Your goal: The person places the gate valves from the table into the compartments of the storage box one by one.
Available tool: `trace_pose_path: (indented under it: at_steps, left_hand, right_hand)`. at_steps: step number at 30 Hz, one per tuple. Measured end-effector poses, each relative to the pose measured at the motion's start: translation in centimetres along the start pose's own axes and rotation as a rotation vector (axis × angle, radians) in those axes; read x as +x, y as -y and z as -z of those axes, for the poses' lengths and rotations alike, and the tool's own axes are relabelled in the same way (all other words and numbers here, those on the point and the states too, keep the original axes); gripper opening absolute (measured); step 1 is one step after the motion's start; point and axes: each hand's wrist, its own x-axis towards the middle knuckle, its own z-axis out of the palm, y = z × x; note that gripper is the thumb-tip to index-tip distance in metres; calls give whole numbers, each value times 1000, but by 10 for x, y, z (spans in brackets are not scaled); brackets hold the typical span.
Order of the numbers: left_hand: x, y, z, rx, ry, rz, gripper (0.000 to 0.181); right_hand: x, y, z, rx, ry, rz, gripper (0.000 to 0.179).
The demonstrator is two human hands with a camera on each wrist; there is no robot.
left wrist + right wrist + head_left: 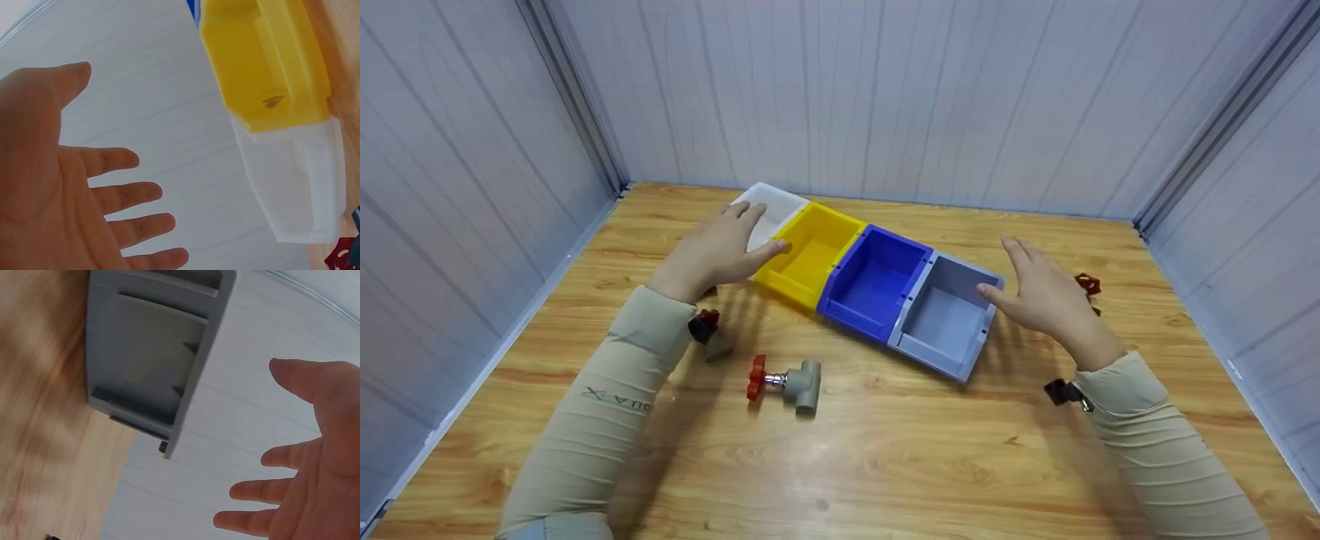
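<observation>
Four joined bins lie in a slanted row on the wooden table: white (771,204), yellow (811,251), blue (876,279) and grey (945,313). My left hand (720,249) hovers open over the white and yellow end, fingers spread, holding nothing; the left wrist view shows its palm (62,185) beside the yellow bin (264,62) and white bin (298,180). My right hand (1039,294) is open beside the grey bin's right end, palm facing it, not touching; the right wrist view shows the hand (304,467) apart from the grey bin (146,360).
A grey valve with a red handwheel (786,382) lies in front of the bins. Another red-handled valve (711,335) sits under my left forearm. A small red part (1087,285) lies behind my right hand. Pale panel walls enclose the table (885,457) on three sides.
</observation>
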Motion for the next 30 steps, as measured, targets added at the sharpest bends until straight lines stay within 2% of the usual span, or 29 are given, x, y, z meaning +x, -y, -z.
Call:
trace_pose_path:
  at_steps: [8, 17, 24, 30]
  left_hand:
    - [7, -1, -1, -44, -2, -29, 89]
    - [11, -1, -9, -124, 22, -19, 81]
    - [16, 5, -14, -151, 18, -21, 78]
    - [25, 13, -20, -197, -18, -31, 75]
  right_hand:
    - [-1, -4, -9, 94, 21, -30, 101]
    - [-5, -8, -16, 180, 78, -62, 108]
    - [-7, -6, -19, 287, 91, -90, 102]
    - [-7, -9, -23, 359, 97, -83, 99]
